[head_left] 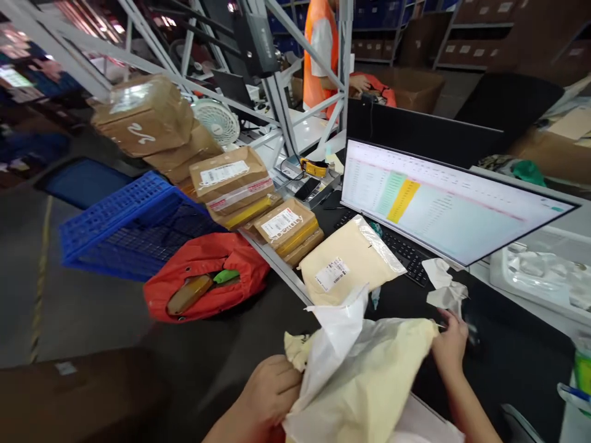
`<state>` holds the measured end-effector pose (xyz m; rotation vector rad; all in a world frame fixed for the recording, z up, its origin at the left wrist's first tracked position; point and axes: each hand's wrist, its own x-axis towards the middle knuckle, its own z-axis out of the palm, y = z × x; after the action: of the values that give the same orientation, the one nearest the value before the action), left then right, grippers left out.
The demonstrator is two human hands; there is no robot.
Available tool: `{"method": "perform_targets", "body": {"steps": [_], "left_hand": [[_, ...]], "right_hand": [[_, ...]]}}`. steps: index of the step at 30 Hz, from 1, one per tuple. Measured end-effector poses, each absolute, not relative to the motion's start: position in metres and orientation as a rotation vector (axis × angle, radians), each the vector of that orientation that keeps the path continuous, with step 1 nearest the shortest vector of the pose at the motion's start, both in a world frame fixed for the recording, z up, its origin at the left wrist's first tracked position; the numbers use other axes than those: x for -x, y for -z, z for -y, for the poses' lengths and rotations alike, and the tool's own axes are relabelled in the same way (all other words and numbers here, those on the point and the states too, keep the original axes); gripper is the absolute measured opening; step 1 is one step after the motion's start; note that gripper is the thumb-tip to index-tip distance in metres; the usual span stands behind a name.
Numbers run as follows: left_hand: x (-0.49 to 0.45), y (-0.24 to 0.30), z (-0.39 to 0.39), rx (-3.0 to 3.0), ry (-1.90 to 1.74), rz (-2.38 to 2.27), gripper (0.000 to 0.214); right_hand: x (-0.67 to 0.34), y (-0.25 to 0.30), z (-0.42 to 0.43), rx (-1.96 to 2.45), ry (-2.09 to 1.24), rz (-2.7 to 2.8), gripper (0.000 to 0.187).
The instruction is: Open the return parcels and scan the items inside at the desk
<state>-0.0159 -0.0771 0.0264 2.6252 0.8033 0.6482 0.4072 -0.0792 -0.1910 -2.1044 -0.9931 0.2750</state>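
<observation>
A cream mailing bag with a white inner side (383, 375) fills the lower middle, its top torn and gaping. My left hand (277, 391) is closed on the bag's left edge, by a ragged torn flap. At the upper right corner of the bag, my right hand (452, 344) has its fingers closed on the edge. Crumpled white paper (446, 286) lies just beyond those fingers. A sealed cream padded mailer (353, 261) with a label rests behind the bag, partly over the keyboard (409, 255). What the bag holds is hidden.
A monitor (452, 197) stands at the back right. Labelled boxes (286, 227) line the desk's left edge, near a red sack (203, 277) and blue crate (133, 227). A white tray (545, 277) sits right. A person in an orange vest (318, 55) stands beyond the frame.
</observation>
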Motion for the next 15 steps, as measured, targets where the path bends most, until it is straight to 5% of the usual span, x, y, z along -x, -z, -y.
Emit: {"method": "perform_targets", "body": {"steps": [5,8,11,15], "left_hand": [[0.096,-0.026,0.126,-2.506,-0.710,-1.321,0.045],[0.146,-0.005,0.166,-2.449,-0.728,-1.628,0.034],[0.193,0.023,0.208,-2.365,-0.695,-1.856,0.032],[0.242,0.049,0.254,-2.183,-0.691,-2.130,0.037]], "right_hand": [[-0.364,0.172,0.041,1.906,-0.387,1.184,0.044],[-0.326,0.175,0.033,1.859,-0.754,1.107,0.049],[-0.283,0.190,0.029,1.961,-1.044,0.921,0.068],[-0.247,0.206,0.008,2.304,-0.826,0.657,0.113]]}}
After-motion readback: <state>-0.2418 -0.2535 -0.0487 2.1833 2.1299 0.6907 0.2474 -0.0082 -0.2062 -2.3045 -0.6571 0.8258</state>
